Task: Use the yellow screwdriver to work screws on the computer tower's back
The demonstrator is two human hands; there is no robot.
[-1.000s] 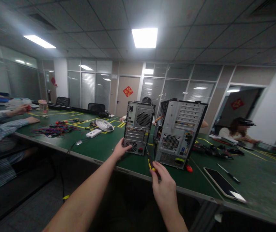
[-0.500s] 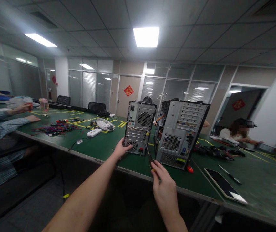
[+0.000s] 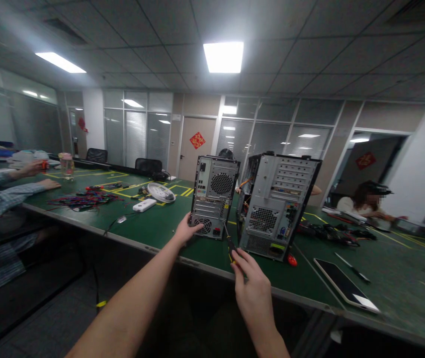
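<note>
My left hand (image 3: 187, 231) grips the lower left edge of the smaller computer case (image 3: 208, 205); its thumb lies over the round fan grille and its other fingers are largely hidden along the side. The case stands upright with its back panel facing me. A black and yellow screwdriver (image 3: 231, 249) is pinched in the fingers of my right hand (image 3: 251, 283). Its shaft slants up to the lower right edge of the back panel; whether the tip sits in a screw is too small to tell. Just to the right stands a larger computer case (image 3: 276, 209), also upright.
On the green table (image 3: 167, 233) lie tangled coloured wires (image 3: 85, 199), a white power strip (image 3: 144, 205) and a round white grille (image 3: 161, 192) to the left. Rightward are black cables (image 3: 327, 232), a tablet (image 3: 342, 283) and another screwdriver (image 3: 352, 267). Co-workers sit at both sides.
My view has shifted very slightly. Both hands, the screwdriver and the cases stay in nearly the same places.
</note>
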